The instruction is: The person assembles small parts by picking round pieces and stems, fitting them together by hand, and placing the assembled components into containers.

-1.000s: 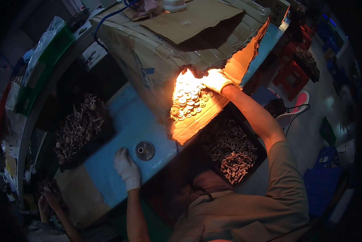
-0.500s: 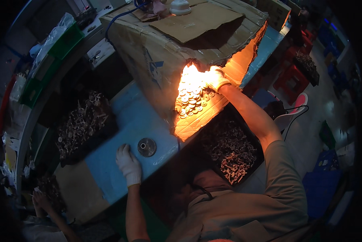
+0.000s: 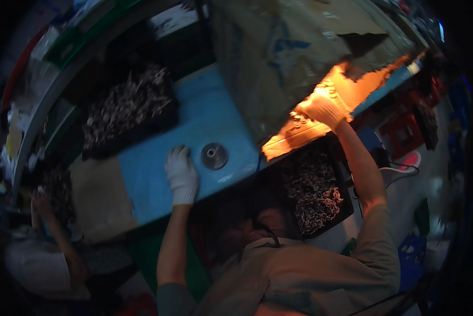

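Since half a second ago our view has swung, so the big carton (image 3: 247,68) sits farther right in it, and fewer of the small discs (image 3: 298,118) show beside our gloved right hand (image 3: 323,108). Before us runs a blue work surface (image 3: 157,163), with a brown sheet (image 3: 99,197) covering its left end. We are in a dim, crowded room; orange light glows from the carton's ragged opening.

We count one grey round metal piece with a raised centre (image 3: 214,156), lying on the blue surface to the right of our left hand (image 3: 182,174), near but apart. That hand, also gloved, rests palm down, fingers loosely extended. We count two dark trays of small parts close by: a left tray (image 3: 131,108) and a lower right tray (image 3: 315,195). The discs lie at the carton's opening, too blurred to number.

Our right hand stands in front of them, and we cannot tell whether its fingers pinch anything. At lower left sits a co-worker (image 3: 41,258); to the right are a red stool (image 3: 402,134) and a pink-and-white seat (image 3: 409,160).
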Demonstrator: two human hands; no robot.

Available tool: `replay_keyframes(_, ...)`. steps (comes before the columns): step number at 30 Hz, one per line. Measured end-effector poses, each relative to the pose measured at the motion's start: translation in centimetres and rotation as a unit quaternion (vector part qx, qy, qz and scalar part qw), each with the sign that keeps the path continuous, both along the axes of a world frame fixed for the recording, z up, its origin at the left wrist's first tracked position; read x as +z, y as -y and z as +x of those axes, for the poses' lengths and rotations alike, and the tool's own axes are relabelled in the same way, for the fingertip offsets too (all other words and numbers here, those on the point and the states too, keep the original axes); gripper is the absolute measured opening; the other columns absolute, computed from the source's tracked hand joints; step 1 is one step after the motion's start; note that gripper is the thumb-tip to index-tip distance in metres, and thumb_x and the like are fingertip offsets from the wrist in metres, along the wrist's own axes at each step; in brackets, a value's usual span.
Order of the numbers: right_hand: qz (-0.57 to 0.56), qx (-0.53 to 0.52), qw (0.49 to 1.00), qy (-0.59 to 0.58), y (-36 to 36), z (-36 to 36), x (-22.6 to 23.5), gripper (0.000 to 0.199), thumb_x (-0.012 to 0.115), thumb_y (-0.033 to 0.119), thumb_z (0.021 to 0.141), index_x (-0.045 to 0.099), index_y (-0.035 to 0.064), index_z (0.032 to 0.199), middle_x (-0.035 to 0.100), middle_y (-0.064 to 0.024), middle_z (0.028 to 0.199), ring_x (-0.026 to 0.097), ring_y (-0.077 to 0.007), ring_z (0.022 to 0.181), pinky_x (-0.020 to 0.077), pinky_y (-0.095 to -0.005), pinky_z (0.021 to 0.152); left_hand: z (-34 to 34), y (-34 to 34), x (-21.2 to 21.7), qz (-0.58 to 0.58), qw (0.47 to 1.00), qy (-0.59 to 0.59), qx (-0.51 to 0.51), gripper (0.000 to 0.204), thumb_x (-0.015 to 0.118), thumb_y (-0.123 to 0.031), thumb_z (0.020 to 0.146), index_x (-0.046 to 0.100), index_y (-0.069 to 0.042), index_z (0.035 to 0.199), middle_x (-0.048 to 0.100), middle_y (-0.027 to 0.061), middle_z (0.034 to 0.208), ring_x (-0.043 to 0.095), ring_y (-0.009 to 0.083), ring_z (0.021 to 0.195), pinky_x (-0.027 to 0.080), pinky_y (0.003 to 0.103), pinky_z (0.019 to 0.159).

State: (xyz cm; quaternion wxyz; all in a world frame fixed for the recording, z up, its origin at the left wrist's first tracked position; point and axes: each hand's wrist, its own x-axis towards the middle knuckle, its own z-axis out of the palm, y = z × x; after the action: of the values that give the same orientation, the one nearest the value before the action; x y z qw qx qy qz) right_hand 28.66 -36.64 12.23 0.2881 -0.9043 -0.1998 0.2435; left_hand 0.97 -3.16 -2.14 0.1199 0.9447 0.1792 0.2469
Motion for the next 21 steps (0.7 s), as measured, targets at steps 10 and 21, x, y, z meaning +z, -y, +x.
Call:
replay_keyframes(10,0.254,0.117,0.96,0.021,-16.2,-15.9,-7.0,0.031,0.065,0.03,0.101,0.076,0.0054,0.116,0.077,-0.018,0.102,0.076,-0.0345,0.096,0.0583,-0.0436,0.086,0.1,1.8,0.9,-0.199,0.97,0.138,-0.019,0.03,0.06,-0.012,0.103,0.068,-0.002,0.13,0.074,0.014,0.117,0.072,0.0298,0.1,0.056,0.041,0.087)
replay_keyframes(21,0.148,0.137,0.949,0.243,-16.5,-15.6,-11.5,0.031,0.063,0.031,0.096,0.075,0.0024,0.096,0.073,-0.0206,0.093,0.074,-0.0386,0.093,0.0586,-0.0492,0.082,1.2,4.8,4.7,-0.605,0.794,0.047,-0.048,0.042,0.055,-0.025,0.111,0.062,0.001,0.143,0.074,0.0109,0.113,0.066,0.0113,0.074,0.053,0.024,0.063)
